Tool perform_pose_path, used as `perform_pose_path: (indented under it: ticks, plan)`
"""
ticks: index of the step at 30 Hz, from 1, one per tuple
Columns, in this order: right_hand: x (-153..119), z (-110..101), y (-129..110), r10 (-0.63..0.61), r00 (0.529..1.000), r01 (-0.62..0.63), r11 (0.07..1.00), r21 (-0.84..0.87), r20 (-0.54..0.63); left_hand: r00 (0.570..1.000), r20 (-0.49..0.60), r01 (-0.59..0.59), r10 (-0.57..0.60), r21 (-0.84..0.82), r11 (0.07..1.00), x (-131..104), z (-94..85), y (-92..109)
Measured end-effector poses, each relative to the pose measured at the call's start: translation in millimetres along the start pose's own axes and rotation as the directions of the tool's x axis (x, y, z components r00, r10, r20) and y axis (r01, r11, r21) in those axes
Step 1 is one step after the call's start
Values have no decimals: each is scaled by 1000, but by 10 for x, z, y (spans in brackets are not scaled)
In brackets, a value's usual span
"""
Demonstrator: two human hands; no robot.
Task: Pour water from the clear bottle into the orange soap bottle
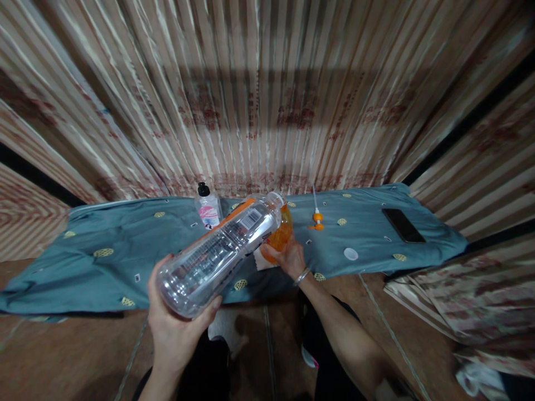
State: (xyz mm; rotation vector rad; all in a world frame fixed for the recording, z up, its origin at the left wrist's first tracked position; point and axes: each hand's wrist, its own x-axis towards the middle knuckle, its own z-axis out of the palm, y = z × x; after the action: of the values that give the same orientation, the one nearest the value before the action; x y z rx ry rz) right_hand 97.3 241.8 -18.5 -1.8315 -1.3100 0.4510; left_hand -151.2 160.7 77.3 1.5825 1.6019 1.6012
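My left hand (179, 328) is wrapped round the base of a large clear plastic bottle (217, 253), which has a printed label with an orange edge. The bottle is tilted, its mouth up and to the right, over the top of an orange bottle (280, 236). Around that orange bottle my right hand (290, 259) is closed. Whether the mouths touch is hidden by the clear bottle. Under the orange bottle lies a pale cloth or tissue (264, 262). An orange pump head (317, 220) with a white tube lies to the right of my right hand.
A small bottle with a black cap and pink label (207, 210) stands behind the clear bottle. A white round cap (350, 254) and a black phone (403, 225) lie on the right of the green cloth-covered table (125, 234). Striped curtains (267, 122) hang close behind and at both sides.
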Motion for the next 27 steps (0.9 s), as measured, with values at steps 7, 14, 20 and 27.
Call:
perform_pose_path:
  ticks: [7,14,20,27]
  plan:
    - [6,27,24,-17,999,18,999,29,-29,1000,-1,10,-10,-3,1000,-3,3,-8]
    - [9,41,50,-19,999,19,1000,7,-26,1000,1,1,-1,2,1000,1,1,-5]
    - [5,47,53,-20,999,21,999,25,-36,1000,-6,-7,7,1,1000,-1,4,-14]
    - [-1,11,9,-2,1000,2,1000,21,-12,1000,-5,-11,11,3,1000,-2,4,0]
